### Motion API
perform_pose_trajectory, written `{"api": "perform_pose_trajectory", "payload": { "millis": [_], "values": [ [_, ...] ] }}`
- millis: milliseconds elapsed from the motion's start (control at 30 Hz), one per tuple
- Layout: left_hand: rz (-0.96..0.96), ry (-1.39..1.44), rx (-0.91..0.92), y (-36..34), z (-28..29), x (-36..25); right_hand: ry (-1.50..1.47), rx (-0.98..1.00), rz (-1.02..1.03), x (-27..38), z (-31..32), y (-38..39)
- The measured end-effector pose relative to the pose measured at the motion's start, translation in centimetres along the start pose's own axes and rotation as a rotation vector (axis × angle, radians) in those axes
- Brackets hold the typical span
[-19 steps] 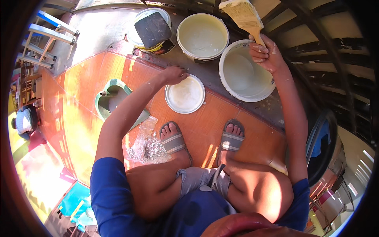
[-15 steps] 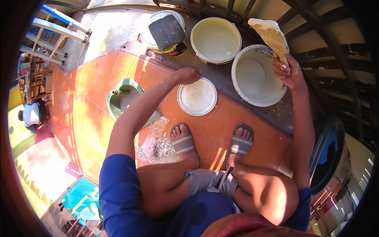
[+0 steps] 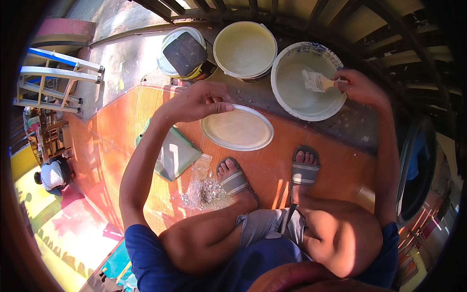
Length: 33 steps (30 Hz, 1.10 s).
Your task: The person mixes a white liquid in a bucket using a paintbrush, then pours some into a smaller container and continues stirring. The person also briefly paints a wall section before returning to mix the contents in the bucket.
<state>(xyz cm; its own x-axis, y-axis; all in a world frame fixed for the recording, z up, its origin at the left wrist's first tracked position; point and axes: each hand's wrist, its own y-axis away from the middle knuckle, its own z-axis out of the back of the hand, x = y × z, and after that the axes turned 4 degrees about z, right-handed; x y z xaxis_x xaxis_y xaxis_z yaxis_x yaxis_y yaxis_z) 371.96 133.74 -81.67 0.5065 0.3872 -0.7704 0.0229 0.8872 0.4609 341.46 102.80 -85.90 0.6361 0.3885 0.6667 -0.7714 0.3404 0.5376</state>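
My left hand point(image 3: 206, 101) pinches the upper rim of a round white bucket lid point(image 3: 238, 128), thumb on top. The lid looks tilted, and its face carries a pale coating. In my right hand point(image 3: 361, 86) is a wide paintbrush point(image 3: 316, 82), held by its handle. Its pale, paint-caked bristles point left over the opening of a white bucket point(image 3: 280, 97) at the right. Pale liquid shows inside that bucket, and dark specks mark its far rim. Whether the bristles touch the liquid, I cannot tell.
Left of that bucket stands another pale bucket point(image 3: 245, 48), then a covered one with a dark block point(image 3: 185, 53) on top. A green dustpan-like tray point(image 3: 177, 155) and a plastic bag of flakes point(image 3: 206, 190) lie near my feet. Metal bars line the far right; a ladder point(image 3: 63, 73) stands left.
The brush has come down from its raised position to the right bucket's opening. My left hand has taken hold of the lid, which now appears tilted.
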Motion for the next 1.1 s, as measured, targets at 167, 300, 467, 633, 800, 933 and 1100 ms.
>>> {"api": "perform_pose_trajectory", "payload": {
  "millis": [167, 300, 467, 633, 800, 933, 1100],
  "values": [
    [-0.225, -0.057, -0.17, 2.7, 4.6, -6.2, 0.544, 0.008, 0.079, -2.8, -2.6, -4.8],
    [-0.294, -0.199, -0.249, 3.4, 5.9, -8.9, 0.526, 0.082, 0.02, -2.8, -3.6, -6.0],
    [-0.191, -0.412, -0.471, 1.9, 3.7, -8.0, 0.492, 0.112, 0.01, -1.6, -4.3, -5.8],
    [-0.262, -0.536, -0.698, -3.7, 1.7, -2.5, 0.414, 0.048, -0.023, -1.4, -4.4, -6.9],
    [-0.284, -0.501, -0.831, -8.6, -1.0, 1.9, 0.423, -0.016, 0.033, -1.7, -4.6, -7.4],
    [-0.208, -0.337, -0.834, -9.5, -2.9, 3.8, 0.449, -0.004, 0.017, -1.6, -4.8, -7.4],
    [-0.212, -0.269, -0.746, -9.5, -3.5, 4.8, 0.491, -0.019, 0.002, -1.5, -4.6, -7.5]
  ]
}}
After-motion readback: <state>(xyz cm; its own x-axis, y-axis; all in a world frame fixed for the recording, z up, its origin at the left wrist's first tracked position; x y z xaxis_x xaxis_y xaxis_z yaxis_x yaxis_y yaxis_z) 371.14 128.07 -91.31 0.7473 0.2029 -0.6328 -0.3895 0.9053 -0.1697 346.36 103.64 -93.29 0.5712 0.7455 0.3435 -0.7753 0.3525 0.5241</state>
